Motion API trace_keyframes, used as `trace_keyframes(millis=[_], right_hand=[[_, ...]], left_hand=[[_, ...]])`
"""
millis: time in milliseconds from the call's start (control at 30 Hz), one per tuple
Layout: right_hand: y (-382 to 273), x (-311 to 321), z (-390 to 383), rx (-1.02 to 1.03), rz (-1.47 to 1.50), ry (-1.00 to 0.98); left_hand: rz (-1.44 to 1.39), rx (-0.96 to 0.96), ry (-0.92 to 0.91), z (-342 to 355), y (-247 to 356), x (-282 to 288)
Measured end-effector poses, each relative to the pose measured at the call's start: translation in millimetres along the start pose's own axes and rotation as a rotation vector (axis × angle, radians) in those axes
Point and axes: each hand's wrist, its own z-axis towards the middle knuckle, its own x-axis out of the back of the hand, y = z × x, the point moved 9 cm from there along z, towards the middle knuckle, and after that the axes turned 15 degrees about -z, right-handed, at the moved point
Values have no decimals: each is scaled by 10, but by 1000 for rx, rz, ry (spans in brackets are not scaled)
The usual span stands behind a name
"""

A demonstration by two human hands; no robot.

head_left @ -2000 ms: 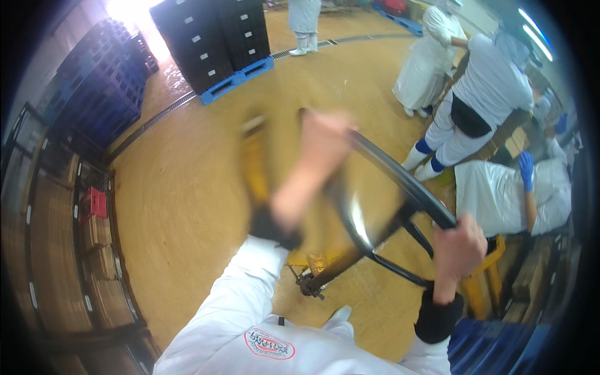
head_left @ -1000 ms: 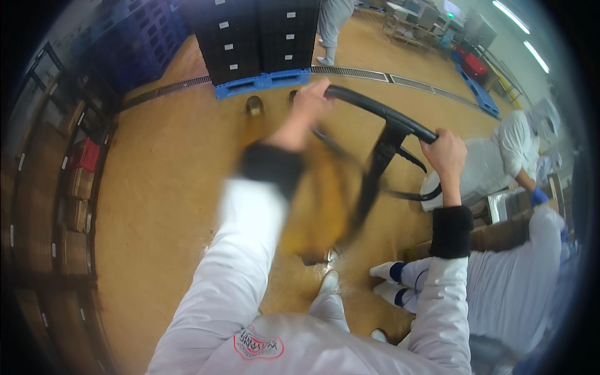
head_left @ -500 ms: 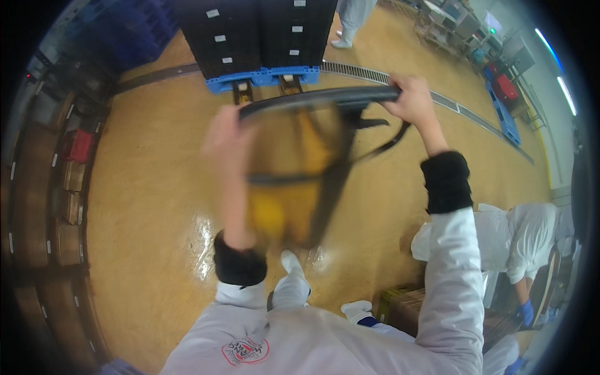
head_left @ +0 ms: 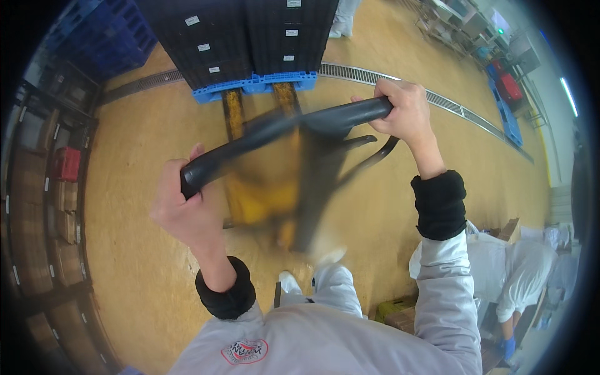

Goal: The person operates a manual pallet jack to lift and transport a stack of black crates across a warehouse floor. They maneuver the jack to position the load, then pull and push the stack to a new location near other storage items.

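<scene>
Both my hands grip the black handle of a yellow pallet jack (head_left: 265, 199). My left hand (head_left: 181, 203) is closed round the handle's left end, lower and nearer to me. My right hand (head_left: 407, 112) is wrapped round its right end, higher up. The handle bar (head_left: 253, 139) slants up to the right, with a black lever (head_left: 361, 167) below my right hand. The jack's body and shaft are blurred by motion. Its yellow forks (head_left: 234, 112) run to a blue pallet (head_left: 255, 82) stacked with black crates (head_left: 206, 40); their far ends are hidden there.
Shelves with cardboard boxes (head_left: 39, 240) and a red bin (head_left: 67, 164) line the left. Blue pallets (head_left: 103, 34) stand far left. A floor drain (head_left: 356, 72) crosses behind. At right, a bent-over co-worker (head_left: 522, 265) wears blue gloves; another person's legs (head_left: 344, 17) show at the back.
The handle has tilted, its left end swinging left and toward me with my left hand. More of the forks shows in front of the pallet. My feet have shifted.
</scene>
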Motion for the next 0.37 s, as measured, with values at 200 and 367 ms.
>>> trace_keyframes(millis=[200, 367], right_hand=[[200, -426, 351, -34, -27, -37], [408, -704, 611, -88, -13, -41]], left_hand=[[-26, 8, 29, 387, -158, -353], [60, -79, -32, 773, -364, -760]])
